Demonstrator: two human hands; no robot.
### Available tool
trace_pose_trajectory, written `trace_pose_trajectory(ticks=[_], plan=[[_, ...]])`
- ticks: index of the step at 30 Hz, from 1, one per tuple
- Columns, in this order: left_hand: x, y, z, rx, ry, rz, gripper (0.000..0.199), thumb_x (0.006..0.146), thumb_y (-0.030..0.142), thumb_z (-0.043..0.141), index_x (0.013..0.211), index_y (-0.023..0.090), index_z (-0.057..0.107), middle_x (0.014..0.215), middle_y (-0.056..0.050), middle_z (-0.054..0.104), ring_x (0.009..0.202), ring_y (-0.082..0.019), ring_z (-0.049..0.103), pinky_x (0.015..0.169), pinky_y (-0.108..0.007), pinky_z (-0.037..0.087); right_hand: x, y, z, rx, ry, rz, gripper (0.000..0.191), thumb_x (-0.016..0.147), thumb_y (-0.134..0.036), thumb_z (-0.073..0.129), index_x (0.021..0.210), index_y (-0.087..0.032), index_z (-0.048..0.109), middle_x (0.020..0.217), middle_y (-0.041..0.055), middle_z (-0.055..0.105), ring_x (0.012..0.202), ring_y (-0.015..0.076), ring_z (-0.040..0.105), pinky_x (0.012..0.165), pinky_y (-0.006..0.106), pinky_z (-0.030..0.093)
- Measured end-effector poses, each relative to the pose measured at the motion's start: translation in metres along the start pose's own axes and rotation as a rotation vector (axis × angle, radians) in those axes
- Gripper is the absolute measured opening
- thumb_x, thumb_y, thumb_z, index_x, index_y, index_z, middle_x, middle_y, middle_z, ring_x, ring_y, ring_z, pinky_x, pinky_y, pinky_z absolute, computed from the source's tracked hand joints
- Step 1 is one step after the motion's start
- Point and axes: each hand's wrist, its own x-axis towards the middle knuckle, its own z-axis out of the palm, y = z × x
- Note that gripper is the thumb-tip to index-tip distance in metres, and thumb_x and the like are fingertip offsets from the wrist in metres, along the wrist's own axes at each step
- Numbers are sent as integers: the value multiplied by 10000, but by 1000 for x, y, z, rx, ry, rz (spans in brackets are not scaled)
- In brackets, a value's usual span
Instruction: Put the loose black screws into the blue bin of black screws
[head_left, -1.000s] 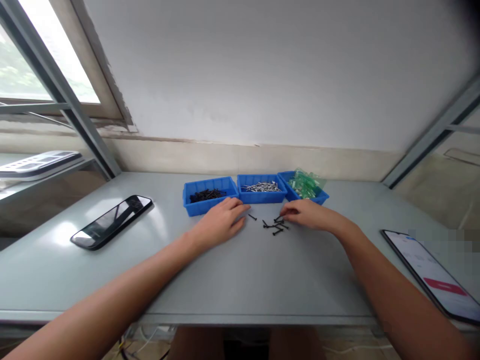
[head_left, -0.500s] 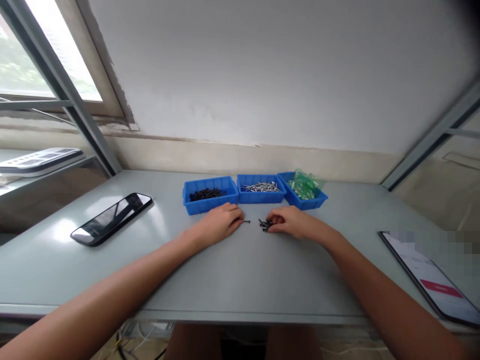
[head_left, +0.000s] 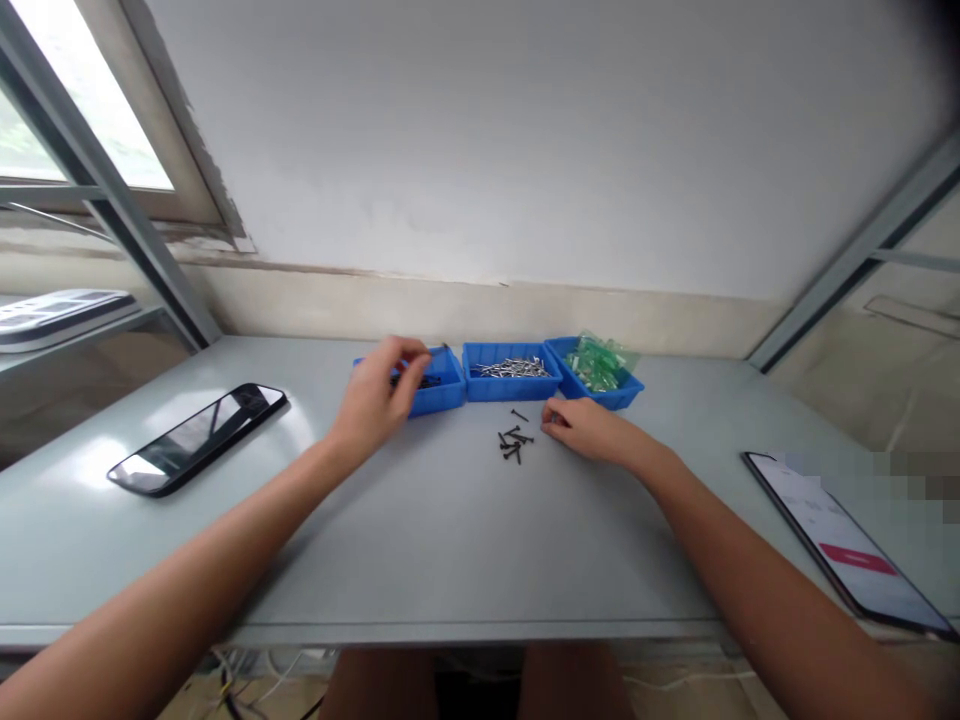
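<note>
My left hand (head_left: 382, 390) is raised over the left blue bin (head_left: 439, 400), its thumb and fingers pinched on a black screw (head_left: 444, 346) that pokes out past the fingertips. Dark screws (head_left: 430, 382) lie inside that bin, partly covered by the hand. My right hand (head_left: 577, 425) rests on the table with curled fingers; whether anything is in them is hidden. Just left of it, several loose black screws (head_left: 514, 440) lie in a small scattered group. Behind them stands the middle blue bin (head_left: 514, 388), holding silver screws or nails (head_left: 517, 368).
A right blue bin (head_left: 619, 398) holds a green plastic bag (head_left: 600, 360) with small pieces. A dark phone-like device (head_left: 199, 440) lies on the left of the grey table (head_left: 450, 560). A lit phone (head_left: 840, 540) lies at the right. The wall (head_left: 487, 180) rises behind the bins.
My left hand has lifted from the table and moved left over the left bin with a screw. The right hand has let go of the black screws, which now lie spread on the table.
</note>
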Motion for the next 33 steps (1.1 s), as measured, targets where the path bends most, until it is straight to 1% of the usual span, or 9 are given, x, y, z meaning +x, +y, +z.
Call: trace_pose_trajectory(ticks=[2,6,11,15,19,24,28,31,33], plan=[[9,-15,-9,130,90,-66,180,914,318,409,946,196,537,907,-47,603,844,-184,560,806,-334,460,0,-1,4,3,-4,-9,110,842,-215,487,860,-216,595,789,45,655,692,181,595,552,254,393],[15,-33,-12,328,-60,34,216,882,313,453,995,193,593,975,-91,585,970,-257,527,888,-416,424,1,-5,9,-2,22,-19,137,878,-275,457,890,-215,579,815,47,647,715,179,593,562,252,393],[-7,1,10,119,-364,295,264,912,276,395,1070,192,589,1014,-64,599,968,-202,548,867,-334,446,8,-7,16,-56,132,-7,174,874,-323,500,920,-179,587,790,58,637,733,191,584,611,268,401],[-20,19,22,49,-537,289,267,903,257,391,1037,185,611,970,-63,617,932,-196,570,818,-314,460,13,-9,22,-73,159,-28,156,888,-231,461,849,-187,605,843,56,639,798,186,585,678,272,396],[-21,15,23,59,-559,226,266,904,267,387,1010,194,620,979,-55,630,936,-198,580,792,-303,463,15,-9,25,-74,187,-22,171,892,-225,447,850,-180,606,862,61,641,817,183,583,695,272,401],[-22,13,27,81,-593,176,241,888,272,417,1001,205,620,949,-43,635,893,-197,597,755,-301,461,19,-6,29,-72,224,-4,233,855,-372,532,914,-161,610,878,74,636,812,203,584,690,290,419],[-24,13,30,79,-609,179,237,894,280,415,995,209,618,962,-40,628,905,-200,594,762,-309,459,22,-4,30,-85,228,-32,175,890,-215,458,882,-160,624,902,82,631,844,200,581,741,303,412],[-25,15,28,61,-566,160,253,906,310,418,1047,212,603,978,-43,622,897,-195,594,755,-305,461,18,-9,27,-75,215,-97,184,907,-206,436,891,-173,617,906,63,624,867,181,573,775,289,409],[-25,17,27,35,-531,157,287,919,340,415,1117,210,576,991,-49,616,884,-185,593,748,-295,462,13,-17,24,-46,211,-209,177,919,-231,433,909,-191,605,899,41,616,876,162,565,786,270,408]])
